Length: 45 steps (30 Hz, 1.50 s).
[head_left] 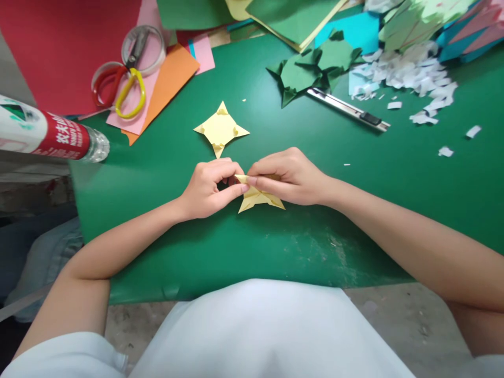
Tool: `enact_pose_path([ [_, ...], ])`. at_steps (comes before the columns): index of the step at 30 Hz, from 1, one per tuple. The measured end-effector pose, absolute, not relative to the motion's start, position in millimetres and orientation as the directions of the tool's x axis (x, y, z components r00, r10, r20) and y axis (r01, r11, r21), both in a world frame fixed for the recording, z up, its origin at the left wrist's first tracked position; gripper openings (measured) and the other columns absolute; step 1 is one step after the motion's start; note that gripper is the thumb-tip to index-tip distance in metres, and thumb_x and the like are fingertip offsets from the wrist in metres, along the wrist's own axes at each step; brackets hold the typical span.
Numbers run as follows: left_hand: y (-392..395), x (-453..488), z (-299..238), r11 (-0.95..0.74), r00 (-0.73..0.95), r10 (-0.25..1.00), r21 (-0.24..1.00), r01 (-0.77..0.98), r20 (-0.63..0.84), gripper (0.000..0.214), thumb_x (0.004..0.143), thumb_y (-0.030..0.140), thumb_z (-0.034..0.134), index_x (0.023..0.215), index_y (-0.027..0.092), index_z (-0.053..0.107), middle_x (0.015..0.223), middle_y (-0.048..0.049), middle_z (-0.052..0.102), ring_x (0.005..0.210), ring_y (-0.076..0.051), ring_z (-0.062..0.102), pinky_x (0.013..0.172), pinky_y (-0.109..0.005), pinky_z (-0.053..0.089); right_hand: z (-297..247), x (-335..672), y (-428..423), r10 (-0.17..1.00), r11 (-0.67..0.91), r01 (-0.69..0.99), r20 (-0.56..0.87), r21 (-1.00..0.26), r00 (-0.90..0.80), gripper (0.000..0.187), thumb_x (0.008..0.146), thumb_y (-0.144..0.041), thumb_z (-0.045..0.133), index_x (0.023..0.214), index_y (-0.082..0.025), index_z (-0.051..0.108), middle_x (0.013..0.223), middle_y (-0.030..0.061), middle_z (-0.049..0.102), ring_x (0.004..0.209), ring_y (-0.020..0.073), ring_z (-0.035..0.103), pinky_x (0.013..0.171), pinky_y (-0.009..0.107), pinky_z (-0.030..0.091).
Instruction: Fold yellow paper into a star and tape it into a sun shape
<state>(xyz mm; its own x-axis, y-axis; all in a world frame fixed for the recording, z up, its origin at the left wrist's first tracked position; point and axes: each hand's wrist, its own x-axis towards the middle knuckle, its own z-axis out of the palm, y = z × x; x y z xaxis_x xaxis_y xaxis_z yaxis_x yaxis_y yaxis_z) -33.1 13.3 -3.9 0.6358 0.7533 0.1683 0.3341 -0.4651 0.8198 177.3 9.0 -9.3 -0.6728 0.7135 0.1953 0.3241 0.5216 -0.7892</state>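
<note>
Both my hands pinch one folded piece of yellow paper (260, 198) with pointed corners, just above the green table. My left hand (210, 188) grips its left corner between thumb and index finger. From the other side, my right hand (293, 177) is closed on its upper part and hides much of it. Two points of the paper stick out below my fingers. Just beyond my hands, a finished-looking yellow paper star (221, 129) with four points and curled inner flaps lies flat on the table.
Scissors (132, 79) and a tape roll (157, 50) lie on coloured paper at upper left, near a plastic bottle (66, 135). Green folded stars (301, 73), a utility knife (348, 109) and white paper scraps (417, 71) are at upper right. The green table (157, 262) ends before my body.
</note>
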Motion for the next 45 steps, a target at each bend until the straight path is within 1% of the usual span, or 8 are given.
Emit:
enact_pose_path([
  [3, 13.5, -33.1, -3.9, -0.459, 0.640, 0.753, 0.819, 0.345, 0.153, 0.028, 0.089, 0.037, 0.059, 0.068, 0.018, 0.056, 0.060, 0.0020, 0.055, 0.057, -0.010, 0.048, 0.054, -0.024, 0.036, -9.1, 176.1, 8.6, 0.718, 0.522, 0.323, 0.202, -0.789, -0.666, 0.036, 0.100, -0.034, 0.041, 0.077, -0.015, 0.061, 0.058, -0.0041, 0.049, 0.053, 0.0055, 0.037, 0.055, 0.021, 0.028],
  [8, 12.1, -31.6, -3.6, -0.483, 0.625, 0.761, 0.796, 0.365, 0.175, 0.025, 0.087, 0.033, 0.059, 0.069, 0.018, 0.052, 0.061, 0.0026, 0.055, 0.057, -0.009, 0.048, 0.055, -0.023, 0.037, -8.9, 175.4, 9.0, 0.725, 0.528, 0.326, 0.216, -0.784, -0.654, 0.032, 0.099, -0.027, 0.043, 0.072, -0.015, 0.057, 0.057, -0.0050, 0.045, 0.052, 0.0049, 0.036, 0.055, 0.021, 0.027],
  [14, 12.5, -30.8, -2.9, -0.509, 0.610, 0.766, 0.772, 0.381, 0.204, 0.030, 0.095, 0.031, 0.050, 0.068, 0.018, 0.054, 0.058, 0.0029, 0.052, 0.055, -0.009, 0.047, 0.056, -0.023, 0.038, -9.7, 177.2, 10.4, 0.709, 0.530, 0.349, 0.177, -0.773, -0.683, 0.035, 0.100, -0.030, 0.040, 0.072, -0.015, 0.055, 0.058, -0.0046, 0.045, 0.054, 0.0055, 0.035, 0.056, 0.022, 0.025],
  [19, 12.5, -31.1, -2.6, -0.517, 0.596, 0.770, 0.769, 0.375, 0.227, 0.034, 0.095, 0.033, 0.052, 0.065, 0.018, 0.056, 0.056, 0.0023, 0.054, 0.054, -0.009, 0.048, 0.056, -0.023, 0.039, -7.9, 178.1, 11.1, 0.699, 0.497, 0.334, 0.142, -0.801, -0.700, 0.037, 0.100, -0.036, 0.043, 0.075, -0.015, 0.060, 0.059, -0.0047, 0.047, 0.055, 0.0055, 0.036, 0.056, 0.021, 0.026],
  [24, 11.2, -31.9, -3.7, -0.496, 0.586, 0.776, 0.800, 0.338, 0.234, 0.032, 0.093, 0.031, 0.056, 0.064, 0.018, 0.062, 0.056, 0.0015, 0.058, 0.053, -0.009, 0.048, 0.054, -0.023, 0.038, -5.7, 177.8, 12.8, 0.704, 0.488, 0.304, 0.163, -0.818, -0.692, 0.040, 0.096, -0.041, 0.051, 0.065, -0.015, 0.055, 0.058, -0.0050, 0.044, 0.055, 0.0055, 0.033, 0.056, 0.022, 0.026],
  [31, 10.8, -32.3, -2.8, -0.410, 0.520, 0.833, 0.842, 0.350, 0.190, 0.040, 0.088, 0.046, 0.063, 0.060, 0.018, 0.056, 0.054, 0.0020, 0.056, 0.050, -0.008, 0.046, 0.050, -0.023, 0.036, -4.4, 180.2, 15.5, 0.666, 0.482, 0.292, 0.130, -0.826, -0.734, 0.041, 0.097, -0.044, 0.048, 0.067, -0.016, 0.054, 0.061, -0.0046, 0.046, 0.058, 0.0061, 0.038, 0.059, 0.023, 0.028],
  [37, 11.7, -33.9, -0.9, -0.448, 0.559, 0.804, 0.824, 0.347, 0.202, 0.037, 0.092, 0.042, 0.059, 0.065, 0.018, 0.056, 0.056, 0.0026, 0.056, 0.049, -0.007, 0.044, 0.050, -0.023, 0.035, -4.7, 181.8, 17.3, 0.660, 0.470, 0.273, 0.129, -0.840, -0.740, 0.042, 0.097, -0.045, 0.049, 0.068, -0.016, 0.055, 0.061, -0.0050, 0.045, 0.057, 0.0056, 0.037, 0.059, 0.023, 0.027],
  [45, 11.8, -34.0, -1.1, -0.397, 0.552, 0.819, 0.851, 0.344, 0.159, 0.042, 0.092, 0.050, 0.056, 0.065, 0.019, 0.054, 0.057, 0.0015, 0.057, 0.049, -0.009, 0.045, 0.050, -0.026, 0.035, -2.1, 182.8, 16.4, 0.684, 0.434, 0.266, 0.123, -0.861, -0.719, 0.052, 0.098, -0.053, 0.044, 0.062, -0.016, 0.049, 0.057, -0.0056, 0.041, 0.055, 0.0050, 0.030, 0.055, 0.023, 0.024],
])
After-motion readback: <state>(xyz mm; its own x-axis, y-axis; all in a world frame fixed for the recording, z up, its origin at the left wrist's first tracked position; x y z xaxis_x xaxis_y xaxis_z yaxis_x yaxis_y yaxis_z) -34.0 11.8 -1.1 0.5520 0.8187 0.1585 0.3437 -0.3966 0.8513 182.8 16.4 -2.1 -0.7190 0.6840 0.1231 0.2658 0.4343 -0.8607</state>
